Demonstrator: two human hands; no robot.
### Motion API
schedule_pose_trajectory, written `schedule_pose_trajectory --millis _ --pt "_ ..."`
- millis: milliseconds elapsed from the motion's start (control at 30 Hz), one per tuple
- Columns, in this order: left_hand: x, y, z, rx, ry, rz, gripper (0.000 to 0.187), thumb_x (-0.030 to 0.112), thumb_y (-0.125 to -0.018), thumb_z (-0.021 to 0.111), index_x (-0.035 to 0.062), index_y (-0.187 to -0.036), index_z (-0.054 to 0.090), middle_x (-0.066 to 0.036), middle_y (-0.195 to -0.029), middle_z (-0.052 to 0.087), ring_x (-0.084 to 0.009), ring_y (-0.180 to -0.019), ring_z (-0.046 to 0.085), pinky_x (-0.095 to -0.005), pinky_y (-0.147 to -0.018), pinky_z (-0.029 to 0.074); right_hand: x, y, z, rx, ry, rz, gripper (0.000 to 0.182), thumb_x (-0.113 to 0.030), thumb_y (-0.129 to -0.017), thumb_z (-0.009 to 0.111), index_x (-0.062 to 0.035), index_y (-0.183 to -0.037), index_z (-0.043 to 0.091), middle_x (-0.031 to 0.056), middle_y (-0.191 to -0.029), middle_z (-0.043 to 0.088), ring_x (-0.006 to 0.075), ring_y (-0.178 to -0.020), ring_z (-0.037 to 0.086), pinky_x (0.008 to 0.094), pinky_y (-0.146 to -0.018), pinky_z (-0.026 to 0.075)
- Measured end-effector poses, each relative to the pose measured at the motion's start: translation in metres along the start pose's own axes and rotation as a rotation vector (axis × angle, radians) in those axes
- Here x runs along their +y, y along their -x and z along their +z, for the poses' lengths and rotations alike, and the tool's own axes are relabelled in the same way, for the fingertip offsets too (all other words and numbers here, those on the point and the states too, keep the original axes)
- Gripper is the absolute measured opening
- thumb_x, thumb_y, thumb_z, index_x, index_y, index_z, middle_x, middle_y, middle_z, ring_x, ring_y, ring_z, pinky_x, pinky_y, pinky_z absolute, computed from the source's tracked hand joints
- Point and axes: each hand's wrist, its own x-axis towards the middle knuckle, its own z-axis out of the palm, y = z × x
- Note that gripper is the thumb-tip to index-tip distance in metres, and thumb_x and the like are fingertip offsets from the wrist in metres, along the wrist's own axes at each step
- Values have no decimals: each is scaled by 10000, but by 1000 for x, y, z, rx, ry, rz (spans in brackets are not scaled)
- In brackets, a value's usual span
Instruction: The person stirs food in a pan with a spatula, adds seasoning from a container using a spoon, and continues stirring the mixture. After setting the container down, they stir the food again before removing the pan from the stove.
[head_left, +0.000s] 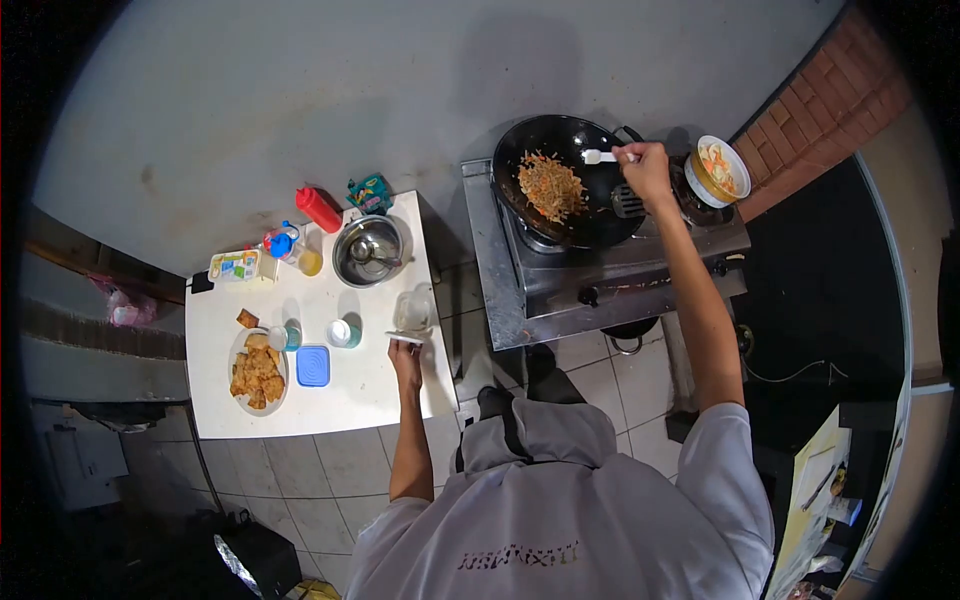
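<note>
Over the black wok (570, 235) on the stove, my right hand (648, 172) is closed around a small white spoon (597, 157). Noodle-like shredded food with orange bits (552, 187) lies in the wok's left half. A slotted turner (627, 203) rests in the wok just below that hand; where its handle goes is hard to make out. At the table's right edge, my left hand (405, 365) grips a white lid (408, 336), its fingers partly hidden under it. Right behind the lid is a clear plastic container (413, 308).
A white bowl of sliced vegetables (722, 170) sits right of the wok. On the white table (300, 410) are a metal bowl (368, 252), red squeeze bottle (318, 209), blue lid (313, 366), jars (343, 333) and a plate of fried food (257, 375). A gap separates table and stove (535, 325).
</note>
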Motion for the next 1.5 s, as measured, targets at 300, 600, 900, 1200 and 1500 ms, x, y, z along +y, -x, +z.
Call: schedule_pose_trajectory --millis 300,600,900,1200,1500 --pt "-24 3 -23 147 53 34 302 284 -993 402 38 -1136 504 -71 -988 561 -173 -806 543 -325 -735 458 12 -34 31 51 147 -426 96 -96 -800 657 -20 -839 702 178 -743 645 339 -629 606 385 -614 471" --pt "-36 18 -29 393 10 129 448 409 -993 375 19 -1186 487 -102 -1000 553 -218 -833 591 -334 -718 502 -141 3 21 -191 -338 -601 134 -96 -854 589 18 -855 658 175 -738 588 358 -645 566 395 -591 443" --pt "-11 45 -18 436 -226 122 449 385 -946 524 47 -1235 459 -141 -1094 569 -220 -929 610 -364 -761 523 -143 150 218 -603 -468 -521 103 -76 -820 616 19 -822 657 219 -753 628 408 -711 616 429 -631 482" --pt "-13 27 -12 415 -292 125 294 268 -891 650 11 -995 551 -88 -931 585 -159 -744 624 -289 -606 551 -65 232 292 -1083 -618 291 134 -61 -894 566 37 -889 657 73 -691 644 90 -489 523 244 -466 428" --pt "-11 25 -36 218 -269 270 225 200 -921 618 -4 -999 567 -50 -892 577 -124 -786 589 -246 -713 498 -60 208 289 -1076 -592 188 153 -51 -924 522 31 -970 643 54 -721 633 78 -508 518 220 -456 419"
